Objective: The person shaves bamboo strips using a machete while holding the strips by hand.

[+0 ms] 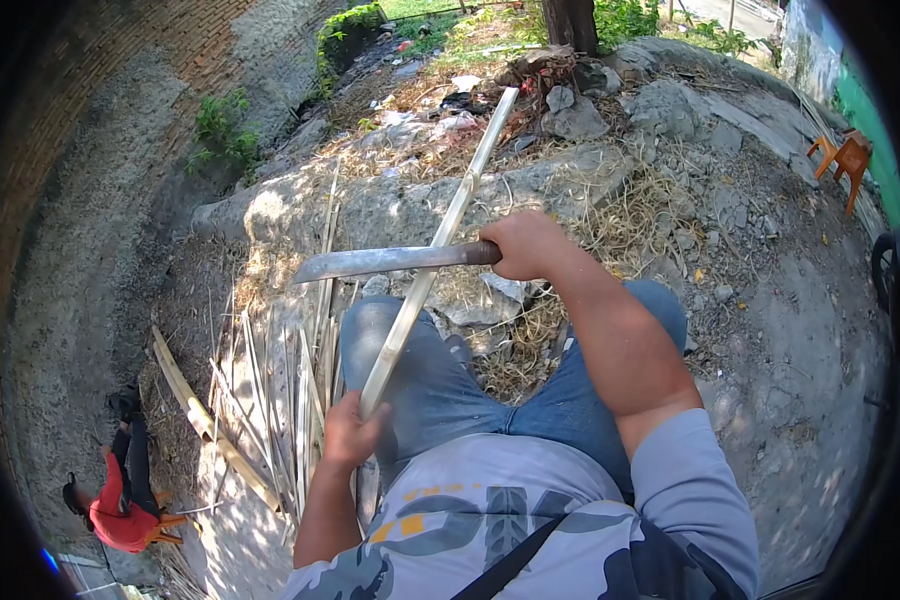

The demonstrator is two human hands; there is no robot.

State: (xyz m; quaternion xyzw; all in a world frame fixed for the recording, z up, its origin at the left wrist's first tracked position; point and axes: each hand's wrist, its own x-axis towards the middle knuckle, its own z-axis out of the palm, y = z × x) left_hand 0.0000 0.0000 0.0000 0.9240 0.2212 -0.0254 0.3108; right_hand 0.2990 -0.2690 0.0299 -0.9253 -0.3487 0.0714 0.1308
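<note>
My left hand (353, 432) is closed around the lower end of a long pale bamboo strip (457, 205), which slants up and away to the right above my left thigh. In my right hand (526, 245) is the dark handle of a machete (385, 262), gripped in a fist. Its broad grey blade points left and crosses the strip around the middle. Whether the edge bites into the bamboo I cannot tell. Several split bamboo strips (305, 430) lie on the ground to my left, beside a thicker curved bamboo piece (215, 430).
Curly bamboo shavings (650, 210) litter the ground ahead, around rocks (575, 115) and a tree trunk (570, 25). A person in red (125, 510) sits at the lower left. An orange plastic chair (848, 165) stands at the far right, and a brick wall (80, 90) rises at the left.
</note>
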